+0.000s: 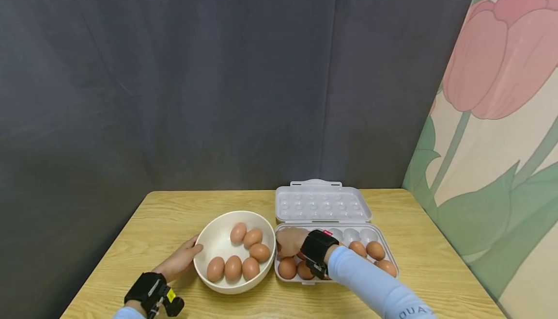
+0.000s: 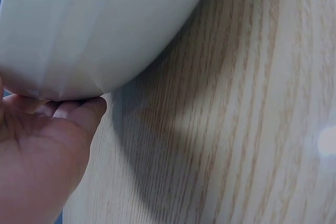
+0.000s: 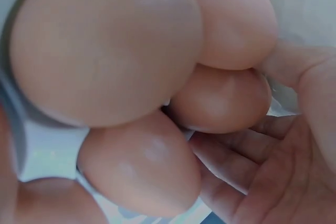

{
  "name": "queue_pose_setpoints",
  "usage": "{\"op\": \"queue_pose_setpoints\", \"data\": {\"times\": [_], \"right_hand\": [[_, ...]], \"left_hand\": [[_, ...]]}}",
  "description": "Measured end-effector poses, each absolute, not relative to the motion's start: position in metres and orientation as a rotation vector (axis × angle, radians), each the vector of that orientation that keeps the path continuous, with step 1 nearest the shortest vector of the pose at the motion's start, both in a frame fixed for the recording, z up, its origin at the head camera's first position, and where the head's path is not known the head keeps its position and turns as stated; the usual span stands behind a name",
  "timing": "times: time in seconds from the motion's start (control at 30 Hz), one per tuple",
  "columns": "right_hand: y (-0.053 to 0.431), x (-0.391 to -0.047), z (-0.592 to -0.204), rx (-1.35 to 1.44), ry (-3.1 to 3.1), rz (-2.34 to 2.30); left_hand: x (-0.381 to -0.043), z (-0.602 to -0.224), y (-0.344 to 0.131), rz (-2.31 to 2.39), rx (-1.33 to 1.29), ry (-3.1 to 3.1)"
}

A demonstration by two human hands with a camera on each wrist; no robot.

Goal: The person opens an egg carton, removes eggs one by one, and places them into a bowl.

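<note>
My left hand (image 1: 179, 262) grips the left rim of a cream bowl (image 1: 213, 242), its thumb over the edge. In the left wrist view its fingers (image 2: 86, 113) press the bowl's outer wall (image 2: 105, 30). Several brown eggs (image 1: 233, 268) lie in the bowl. My right hand (image 1: 291, 241) is over the left end of a white plastic egg box (image 1: 368, 235) that stands with its lid up. The right wrist view shows its thumb and fingers around a brown egg (image 3: 226, 100) among others in the box. The hand hides part of the left compartments in the head view.
The raised lid (image 1: 322, 207) leans back behind the box. More eggs (image 1: 375, 250) sit at the box's right end, beside bare cups. Everything stands on a wooden table (image 1: 436, 261), with a dark curtain (image 1: 240, 91) behind and a tulip-patterned wall (image 1: 492, 173) at the right.
</note>
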State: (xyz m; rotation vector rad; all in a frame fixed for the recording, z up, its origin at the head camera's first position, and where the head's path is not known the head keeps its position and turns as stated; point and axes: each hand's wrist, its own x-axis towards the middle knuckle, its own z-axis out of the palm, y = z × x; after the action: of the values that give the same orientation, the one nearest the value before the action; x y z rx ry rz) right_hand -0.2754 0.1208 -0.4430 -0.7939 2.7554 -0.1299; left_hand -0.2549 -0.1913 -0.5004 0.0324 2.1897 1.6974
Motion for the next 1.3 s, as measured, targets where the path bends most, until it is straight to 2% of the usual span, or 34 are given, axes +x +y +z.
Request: {"op": "queue_pose_setpoints", "data": {"times": [0.57,1.0,1.2,1.3], "right_hand": [[0.119,-0.266,-0.426,-0.491,2.644,-0.243],[0.125,-0.261,-0.442,-0.716,2.659,-0.188],[0.125,-0.266,-0.447,-0.963,2.721,0.029],[0.126,-0.268,-0.448,-0.968,2.743,0.051]], "left_hand": [[-0.258,-0.495,-0.192,1.684,0.053,2.233],[-0.252,-0.503,-0.19,1.687,0.045,2.181],[-0.253,-0.502,-0.192,1.7,0.047,2.175],[-0.255,-0.502,-0.192,1.709,0.057,2.18]]}}
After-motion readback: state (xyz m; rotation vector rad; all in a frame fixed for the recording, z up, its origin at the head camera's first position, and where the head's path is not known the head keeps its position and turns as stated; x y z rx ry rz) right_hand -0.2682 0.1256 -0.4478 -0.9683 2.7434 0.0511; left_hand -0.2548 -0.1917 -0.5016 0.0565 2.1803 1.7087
